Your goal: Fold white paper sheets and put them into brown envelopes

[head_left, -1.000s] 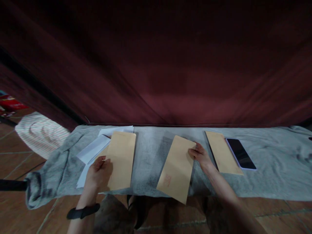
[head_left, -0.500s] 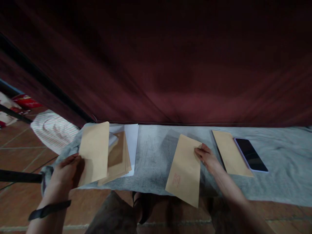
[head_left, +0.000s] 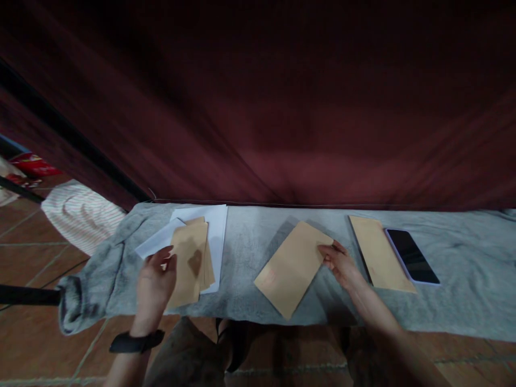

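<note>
My left hand (head_left: 155, 285) rests at the near left edge of a stack of tan envelopes (head_left: 191, 260), fingers curled against the top one. The stack lies on white sheets of paper (head_left: 215, 226) on a grey cloth (head_left: 250, 252). My right hand (head_left: 341, 263) pinches the far right corner of a single tan envelope (head_left: 292, 266) that lies slanted in the middle of the cloth, its near end by the front edge. A black band sits on my left wrist (head_left: 135, 341).
Another tan envelope (head_left: 379, 252) lies at the right, next to a dark phone (head_left: 411, 255). A dark red curtain (head_left: 282, 118) hangs behind the cloth. A striped cloth (head_left: 80, 215) lies on the tiled floor at the left.
My left hand lifted the top envelope off the left stack and has set it back down. My right hand has swung the middle envelope so its near end points more to the left.
</note>
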`<state>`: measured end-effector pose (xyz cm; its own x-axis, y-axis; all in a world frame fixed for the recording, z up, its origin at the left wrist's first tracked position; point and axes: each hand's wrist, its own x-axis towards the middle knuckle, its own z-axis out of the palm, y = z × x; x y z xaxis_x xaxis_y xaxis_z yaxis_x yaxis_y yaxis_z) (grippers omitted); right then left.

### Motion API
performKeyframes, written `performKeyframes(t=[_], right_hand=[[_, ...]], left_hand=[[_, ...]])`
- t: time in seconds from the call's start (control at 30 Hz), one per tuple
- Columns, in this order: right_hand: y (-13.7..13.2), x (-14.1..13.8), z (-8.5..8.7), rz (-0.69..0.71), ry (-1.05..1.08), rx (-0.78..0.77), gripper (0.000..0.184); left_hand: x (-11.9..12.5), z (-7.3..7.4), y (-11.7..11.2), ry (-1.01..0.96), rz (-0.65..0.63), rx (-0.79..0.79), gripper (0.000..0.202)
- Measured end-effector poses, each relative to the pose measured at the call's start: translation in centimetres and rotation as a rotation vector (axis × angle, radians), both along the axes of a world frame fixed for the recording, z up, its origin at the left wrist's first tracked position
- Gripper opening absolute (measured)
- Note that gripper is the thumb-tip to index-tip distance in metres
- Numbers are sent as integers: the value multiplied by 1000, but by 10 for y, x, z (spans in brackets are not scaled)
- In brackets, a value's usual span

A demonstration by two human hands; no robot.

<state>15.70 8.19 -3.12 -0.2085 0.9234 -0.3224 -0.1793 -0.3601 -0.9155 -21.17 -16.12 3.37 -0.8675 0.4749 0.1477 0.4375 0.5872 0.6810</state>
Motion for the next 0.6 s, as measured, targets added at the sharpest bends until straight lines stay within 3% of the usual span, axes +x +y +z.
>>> performKeyframes(t=[0.07,0.13,0.23,0.3,0.43,0.6], right_hand=[[3,0,-6,-17,40,-11,26],[3,-1,-11,-18,91,-18,24],[-3,-3,-17,-45,177,-65,26],[-9,-5,-20,-80,225,-104,27],[-20,-8,-25,-58,244,-125,25],[-14,0,-23,-26,180,-94,27]], left_hand=[[33,-5,23,-128,-154,54,42],[72,-15,48,-414,-282,149,54],[124,-35,76,-695,-287,202,69],[146,-46,88,-748,-304,278,71],[154,-58,98,-821,-275,402,77],[149,-60,94,-885,-245,391,86]])
